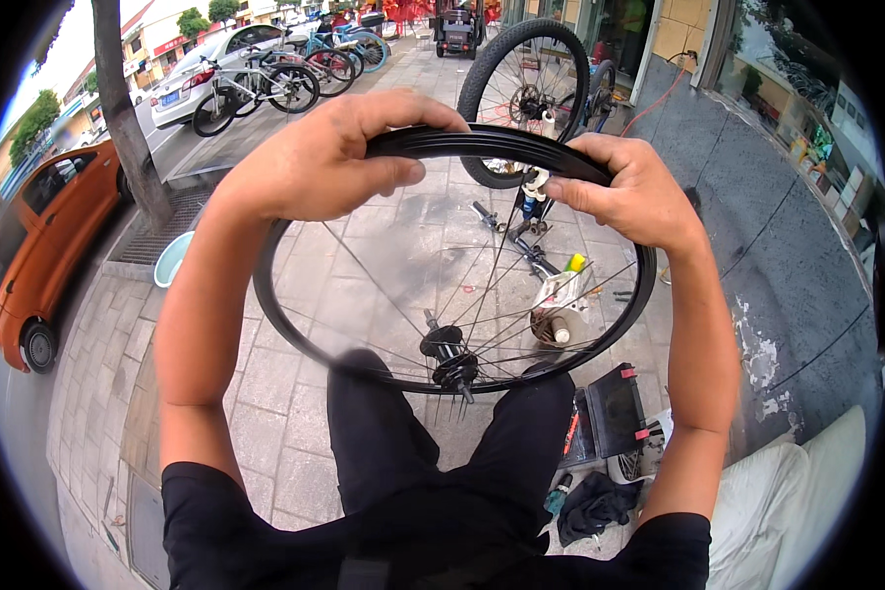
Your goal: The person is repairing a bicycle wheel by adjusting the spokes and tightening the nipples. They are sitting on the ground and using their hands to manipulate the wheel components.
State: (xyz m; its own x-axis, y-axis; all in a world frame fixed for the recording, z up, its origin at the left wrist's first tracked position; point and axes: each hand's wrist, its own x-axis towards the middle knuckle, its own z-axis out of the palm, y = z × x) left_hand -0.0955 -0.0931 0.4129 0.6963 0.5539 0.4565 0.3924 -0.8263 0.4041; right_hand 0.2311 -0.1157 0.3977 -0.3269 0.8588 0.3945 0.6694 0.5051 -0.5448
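A black bicycle wheel rim [492, 144] is held up in front of me, its lower edge close to my thighs. My left hand [339, 157] grips the top left of the rim, fingers over it and thumb on the inner side. At the top right my right hand [624, 192] is closed round the rim the same way. A black hub [448, 356] sits low inside the rim, with thin spokes running from it. Some spokes reach the rim; several short ends hang below the hub. No tyre shows on this rim.
Ahead stands an upside-down bicycle with a tyred wheel [526, 93]. A white cut-open container [559, 300] with tools, an open black toolbox [610, 418] and a dark cloth [600, 506] lie to the right. Left are a pale basin [173, 258], a tree [133, 118] and an orange car [44, 246].
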